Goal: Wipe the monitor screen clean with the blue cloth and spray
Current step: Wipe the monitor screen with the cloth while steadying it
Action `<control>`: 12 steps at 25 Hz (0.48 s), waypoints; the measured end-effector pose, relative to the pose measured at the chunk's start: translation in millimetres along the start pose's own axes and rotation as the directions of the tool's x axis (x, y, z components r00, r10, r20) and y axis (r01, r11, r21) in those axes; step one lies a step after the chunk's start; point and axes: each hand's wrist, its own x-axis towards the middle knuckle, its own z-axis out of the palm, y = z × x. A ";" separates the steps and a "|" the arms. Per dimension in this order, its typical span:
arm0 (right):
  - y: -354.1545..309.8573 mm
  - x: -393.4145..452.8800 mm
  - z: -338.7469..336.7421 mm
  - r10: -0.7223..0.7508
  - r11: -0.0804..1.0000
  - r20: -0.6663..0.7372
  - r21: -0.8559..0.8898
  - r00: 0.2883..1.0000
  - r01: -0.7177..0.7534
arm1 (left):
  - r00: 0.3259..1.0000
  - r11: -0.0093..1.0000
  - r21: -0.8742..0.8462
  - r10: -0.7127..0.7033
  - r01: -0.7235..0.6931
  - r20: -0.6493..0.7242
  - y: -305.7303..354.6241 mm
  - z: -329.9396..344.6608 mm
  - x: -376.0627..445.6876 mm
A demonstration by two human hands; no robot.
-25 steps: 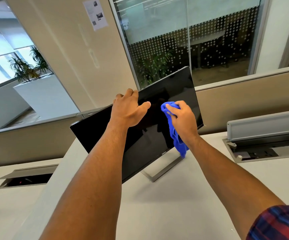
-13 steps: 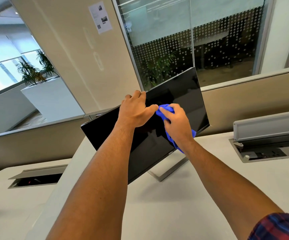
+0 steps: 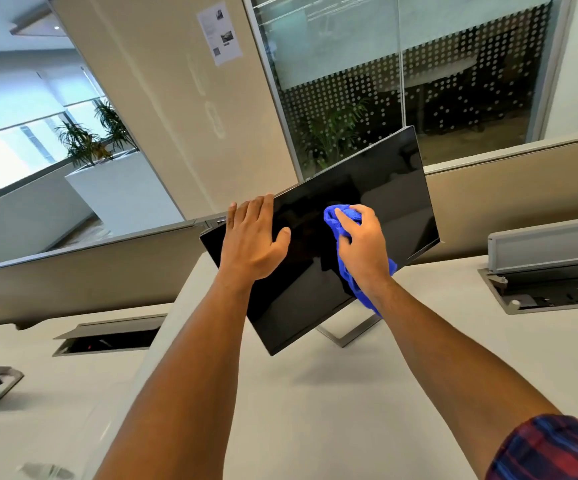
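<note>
- At the far left, a white planter box (image 3: 121,188) holds green leafy plants (image 3: 90,140); it stands behind the beige desk partition (image 3: 83,275).
- Nearer, a recessed cable tray (image 3: 107,337) is sunk into the white desk (image 3: 315,410) with its flap raised; its dark inside cannot be made out.
- The left hand (image 3: 251,242) lies over the top edge of the monitor (image 3: 367,188), fingers straight and close together reaching over the rim, thumb spread against the screen.
- The monitor sits at the middle of the desk, in front of the partition. In this tilted view its long axis climbs from near left to far right, and the dark screen faces the person.
- A thin metal stand (image 3: 349,329) shows under the monitor's lower edge.
- The right hand (image 3: 362,244) grips the bunched blue cloth (image 3: 344,268) with curled fingers and presses it against the screen, right of centre; a tail of cloth hangs below the wrist.
- At the far right, a second cable tray (image 3: 550,289) stands open in the desk, with sockets and small fittings inside.
</note>
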 end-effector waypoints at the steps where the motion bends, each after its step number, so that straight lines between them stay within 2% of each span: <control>1: -5.5 -3.3 1.5 -0.009 1.000 0.017 0.000 1.000 0.009 | 1.000 1.000 -0.006 -0.017 0.017 -0.021 -4.3 0.8 -6.5; 3: -11.5 -8.5 3.7 -0.057 0.998 0.062 -0.035 0.996 0.059 | 0.996 0.998 -0.026 -0.060 0.058 -0.065 -10.5 3.7 -18.1; 5: -18.9 -6.3 5.0 0.032 0.999 0.016 -0.030 0.999 -0.032 | 0.991 0.995 -0.035 -0.093 0.090 -0.099 -14.4 7.8 -29.0; 6: -23.5 -6.6 5.9 0.024 0.999 0.025 -0.029 0.999 -0.023 | 0.988 0.993 -0.045 -0.112 0.107 -0.109 -15.7 9.5 -32.7; 8: -31.1 -10.3 10.0 -0.114 0.992 0.097 -0.051 0.989 0.119 | 0.979 0.987 -0.075 -0.151 0.142 -0.134 -17.6 10.0 -36.4; 9: -30.8 -11.6 11.6 -0.127 0.989 0.097 -0.064 0.987 0.133 | 0.976 0.985 -0.092 -0.160 0.148 -0.146 -18.2 9.3 -37.2; 11: -32.2 -10.6 13.6 -0.036 0.997 0.021 -0.064 0.999 0.037 | 0.977 0.986 -0.103 -0.148 0.133 -0.155 -20.7 7.7 -38.4; 12: -35.7 -12.5 14.2 -0.048 0.997 0.029 -0.066 0.998 0.050 | 0.979 0.987 -0.097 -0.143 0.129 -0.148 -23.1 6.7 -39.3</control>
